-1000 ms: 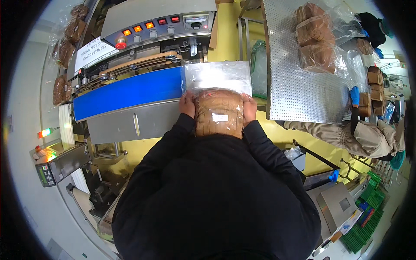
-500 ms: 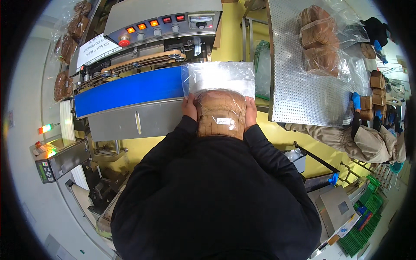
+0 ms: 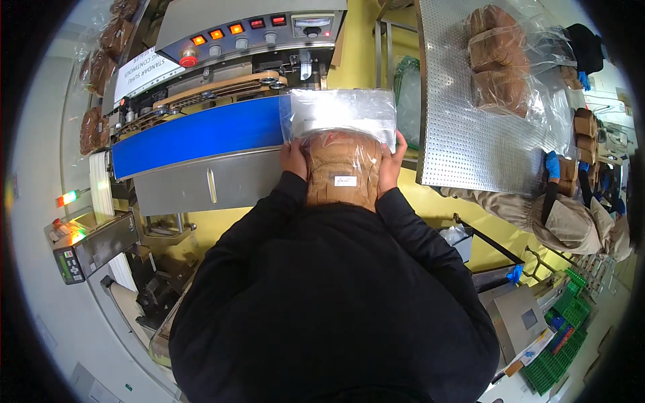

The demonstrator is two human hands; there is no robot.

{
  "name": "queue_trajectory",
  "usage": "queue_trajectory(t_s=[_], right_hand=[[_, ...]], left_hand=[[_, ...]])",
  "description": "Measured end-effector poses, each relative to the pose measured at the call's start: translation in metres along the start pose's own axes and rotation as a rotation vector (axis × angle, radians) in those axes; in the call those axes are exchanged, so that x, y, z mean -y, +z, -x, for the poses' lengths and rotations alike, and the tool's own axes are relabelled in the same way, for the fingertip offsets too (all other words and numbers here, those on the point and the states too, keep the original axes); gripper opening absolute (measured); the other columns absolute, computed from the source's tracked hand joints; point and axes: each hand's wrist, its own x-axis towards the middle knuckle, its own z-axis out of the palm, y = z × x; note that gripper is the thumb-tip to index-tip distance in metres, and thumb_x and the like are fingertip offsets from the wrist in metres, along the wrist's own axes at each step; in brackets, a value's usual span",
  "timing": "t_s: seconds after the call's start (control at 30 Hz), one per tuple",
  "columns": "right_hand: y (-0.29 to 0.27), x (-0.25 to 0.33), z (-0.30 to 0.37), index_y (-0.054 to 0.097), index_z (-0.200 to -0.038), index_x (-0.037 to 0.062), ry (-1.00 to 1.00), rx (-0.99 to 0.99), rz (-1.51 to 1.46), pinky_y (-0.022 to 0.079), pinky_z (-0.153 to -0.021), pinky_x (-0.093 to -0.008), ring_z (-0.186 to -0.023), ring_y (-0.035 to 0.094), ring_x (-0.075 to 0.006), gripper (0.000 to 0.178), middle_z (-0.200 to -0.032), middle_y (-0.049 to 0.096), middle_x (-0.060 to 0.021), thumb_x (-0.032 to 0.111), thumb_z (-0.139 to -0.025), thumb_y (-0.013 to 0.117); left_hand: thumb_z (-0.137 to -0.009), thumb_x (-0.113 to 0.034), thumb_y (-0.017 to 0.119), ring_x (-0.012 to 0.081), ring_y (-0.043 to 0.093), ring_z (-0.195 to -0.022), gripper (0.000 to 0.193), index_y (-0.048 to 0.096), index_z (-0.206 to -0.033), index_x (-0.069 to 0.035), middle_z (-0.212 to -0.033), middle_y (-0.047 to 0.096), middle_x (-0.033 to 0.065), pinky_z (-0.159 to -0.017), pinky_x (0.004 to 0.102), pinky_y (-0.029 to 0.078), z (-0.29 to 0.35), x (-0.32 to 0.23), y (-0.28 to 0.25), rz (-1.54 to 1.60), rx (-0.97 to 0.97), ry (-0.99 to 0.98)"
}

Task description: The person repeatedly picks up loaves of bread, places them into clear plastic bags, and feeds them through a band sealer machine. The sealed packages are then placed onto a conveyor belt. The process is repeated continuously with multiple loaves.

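Little has changed since the earlier frames: the bagged loaf [image 3: 341, 176] is still held at the right end of the blue belt [image 3: 195, 134], and both hands have stayed on its sides, with only the view shifted slightly.

The loaf, brown and sliced, is wrapped in a clear bag with a small white label on its near face. It is clasped between the left hand [image 3: 293, 158] and the right hand [image 3: 390, 164], each pressed flat against one side, fingers closed around the bag. The empty flat top of the bag [image 3: 342, 114] is stretched away from the person, and its left edge is laid at the belt's end, below the sealer [image 3: 248, 40] with its row of lit buttons.

To the right, a perforated steel table [image 3: 457, 121] is seen bearing 3 bagged loaves [image 3: 498, 67]. Beyond its near corner, another person in beige [image 3: 571, 225] with a blue glove [image 3: 552, 164] is seen. A scale [image 3: 70, 255] with coloured lights stands at the far left.
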Motion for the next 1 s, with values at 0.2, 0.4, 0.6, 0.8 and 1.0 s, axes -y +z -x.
queue_trajectory(t_s=[0.2,0.4,0.6,0.8,1.0], right_hand=[[0.003,0.017,0.007,0.037,-0.13,0.0059,0.044,-0.022,0.054,0.025,-0.104,-0.0322,-0.123,0.036,-0.0249,0.044,-0.13,0.04,-0.0144,0.0,-0.087,0.045],[0.004,0.016,0.009,0.034,-0.134,0.0056,-0.009,-0.035,0.058,0.025,-0.104,-0.0322,-0.125,0.034,-0.0254,0.048,-0.133,0.038,-0.0153,0.0,-0.087,0.045],[0.005,0.024,0.001,0.035,-0.136,0.0035,-0.049,0.003,0.026,0.024,-0.106,-0.0312,-0.129,0.032,-0.0233,0.049,-0.139,0.037,-0.0118,-0.001,-0.088,0.043],[0.009,0.052,-0.019,0.042,-0.133,0.0022,-0.061,-0.005,-0.041,0.028,-0.103,-0.0292,-0.124,0.04,-0.0198,0.045,-0.136,0.043,-0.0107,0.0,-0.089,0.043],[0.013,0.071,-0.036,0.039,-0.136,0.0032,-0.211,-0.081,0.088,0.024,-0.106,-0.0318,-0.128,0.035,-0.0223,0.048,-0.139,0.04,-0.0108,0.0,-0.088,0.043]], left_hand=[[-0.087,-0.021,0.053,0.0118,0.044,-0.059,0.025,0.053,-0.072,0.0,-0.063,0.05,0.0027,-0.055,0.0312,0.036,0.006,-0.012,0.001,0.068,0.028,-0.101],[-0.088,-0.023,0.052,0.015,0.048,-0.07,0.027,0.055,-0.078,0.002,-0.075,0.054,0.0075,-0.065,0.0317,0.04,-0.004,0.025,-0.001,0.066,0.028,-0.12],[-0.091,-0.025,0.05,0.0183,0.052,-0.08,0.029,0.057,-0.089,0.003,-0.084,0.058,0.011,-0.074,0.0315,0.041,-0.005,0.014,0.004,0.183,0.092,-0.23],[-0.093,-0.027,0.05,0.0151,0.051,-0.076,0.03,0.057,-0.089,0.002,-0.083,0.057,0.0071,-0.071,0.0307,0.041,-0.022,-0.021,0.023,0.585,0.128,-0.277],[-0.095,-0.035,0.046,0.0129,0.049,-0.066,0.04,0.056,-0.076,-0.001,-0.073,0.055,0.0051,-0.063,0.0296,0.041,-0.045,-0.013,0.037,0.566,0.097,-0.371]])
